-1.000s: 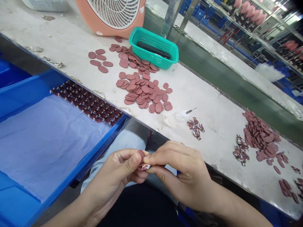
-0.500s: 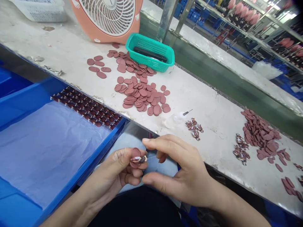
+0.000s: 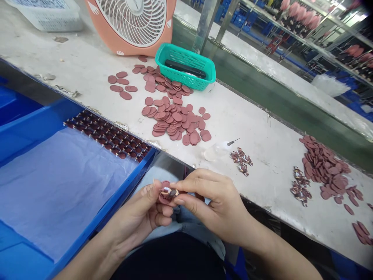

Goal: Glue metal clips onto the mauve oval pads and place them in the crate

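My left hand (image 3: 145, 206) is closed around a reddish-brown oval disc (image 3: 165, 184), held over my lap. Against the disc lies a tiny painted figurine (image 3: 173, 193) in dark brown, white and tan. My right hand (image 3: 214, 200) pinches the figurine's right end between thumb and fingertips. On the bench beyond, a translucent squeeze bottle (image 3: 212, 151) with a thin dark needle tip lies beside a small heap of similar figurines (image 3: 241, 160). A large pile of oval discs (image 3: 171, 116) spreads farther back.
A blue bin (image 3: 96, 217) at left holds rows of dark assembled pieces (image 3: 107, 134) and a pale sheet (image 3: 58, 182). A green basket (image 3: 186, 82) and an orange fan (image 3: 135, 46) stand at the back. More discs (image 3: 326, 165) and figurines (image 3: 300, 187) lie right.
My right hand has moved left and closed from an open pose onto the figurine's end. My left hand still holds the disc. The view has shifted slightly.
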Demonstrator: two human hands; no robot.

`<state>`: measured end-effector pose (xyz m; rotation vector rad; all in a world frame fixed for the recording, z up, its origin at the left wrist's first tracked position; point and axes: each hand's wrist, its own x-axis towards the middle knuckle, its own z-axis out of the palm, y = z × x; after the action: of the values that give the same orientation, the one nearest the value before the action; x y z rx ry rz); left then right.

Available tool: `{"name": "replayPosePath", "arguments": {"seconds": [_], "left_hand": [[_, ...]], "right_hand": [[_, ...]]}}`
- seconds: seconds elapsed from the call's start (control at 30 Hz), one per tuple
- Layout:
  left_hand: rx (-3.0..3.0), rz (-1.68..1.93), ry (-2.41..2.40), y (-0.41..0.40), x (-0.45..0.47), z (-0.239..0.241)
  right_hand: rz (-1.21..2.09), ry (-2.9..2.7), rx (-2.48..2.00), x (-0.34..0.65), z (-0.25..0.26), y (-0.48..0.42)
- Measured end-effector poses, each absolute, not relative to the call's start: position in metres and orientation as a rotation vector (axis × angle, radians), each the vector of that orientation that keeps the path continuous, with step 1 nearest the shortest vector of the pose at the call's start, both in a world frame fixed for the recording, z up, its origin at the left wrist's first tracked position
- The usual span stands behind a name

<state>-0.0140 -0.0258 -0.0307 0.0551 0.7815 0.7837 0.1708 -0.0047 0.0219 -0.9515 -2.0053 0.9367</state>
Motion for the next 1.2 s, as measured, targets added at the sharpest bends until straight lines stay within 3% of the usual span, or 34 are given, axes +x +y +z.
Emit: {"name": "replayPosePath", "arguments": {"seconds": [0.63, 0.77, 1.0, 1.2], "left_hand": [[0.102, 0.784, 0.767, -0.022, -0.021, -0.031], [0.201, 0.773, 0.812, -0.017, -0.028, -0.038], [0.41, 1.363, 1.305, -0.035, -0.038, -0.054], [0.507, 1.308, 1.519, -0.032, -0.053, -0.064]], "right_hand": [[1.058, -1.932, -0.91, 0.163, 0.018, 0.004], [0.871, -1.908, -0.86, 0.155, 0.006, 0.006], [0.179, -1.994, -0.9, 0.11, -0.059, -0.001], [0.211, -2.001, -0.92, 0.073, -0.086, 0.006]]}}
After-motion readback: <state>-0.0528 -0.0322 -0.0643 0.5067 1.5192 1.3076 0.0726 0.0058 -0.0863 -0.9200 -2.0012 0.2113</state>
